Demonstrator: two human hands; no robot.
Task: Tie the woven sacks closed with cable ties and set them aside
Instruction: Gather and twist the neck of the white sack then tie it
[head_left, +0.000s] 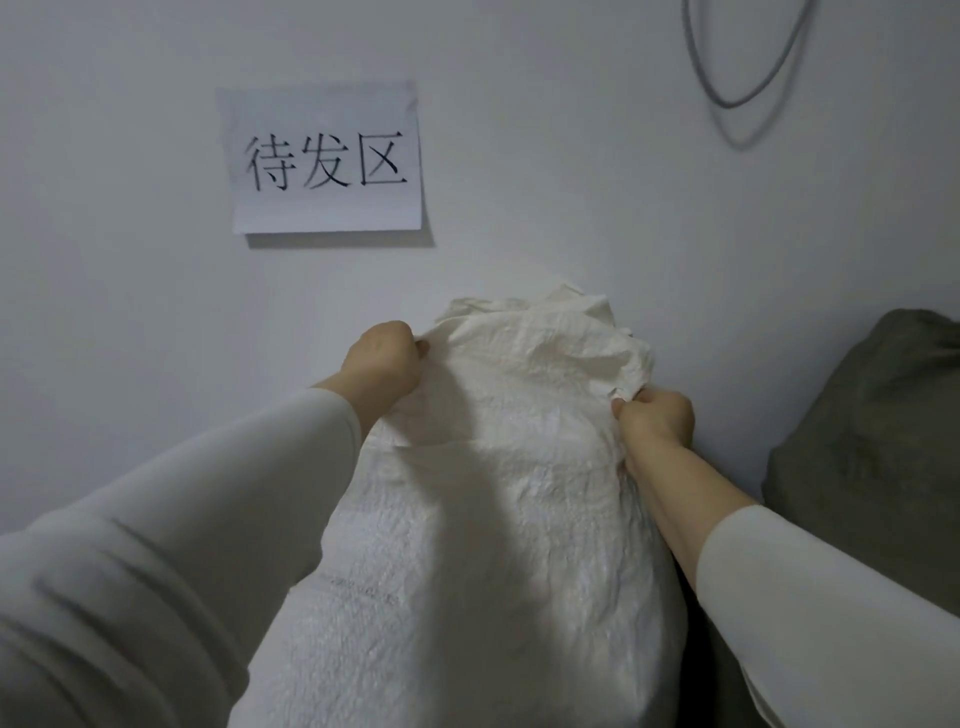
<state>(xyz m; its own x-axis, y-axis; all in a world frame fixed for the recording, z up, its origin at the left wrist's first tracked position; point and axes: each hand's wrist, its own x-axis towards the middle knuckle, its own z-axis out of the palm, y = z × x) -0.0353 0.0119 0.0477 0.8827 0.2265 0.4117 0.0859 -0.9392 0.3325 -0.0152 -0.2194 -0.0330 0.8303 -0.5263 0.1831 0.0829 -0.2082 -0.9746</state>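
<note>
A full white woven sack (493, 519) stands upright against the white wall, its crumpled mouth at the top. My left hand (387, 364) grips the sack's upper left edge, fingers curled into the fabric. My right hand (655, 423) pinches the bunched fabric at the upper right edge. Both arms wear pale long sleeves. No cable tie shows in view.
A paper sign (324, 158) with three black characters is taped to the wall above left of the sack. A dark olive sack or cushion (872, 441) sits right beside the white sack. A grey cable loop (748, 78) hangs on the wall at top right.
</note>
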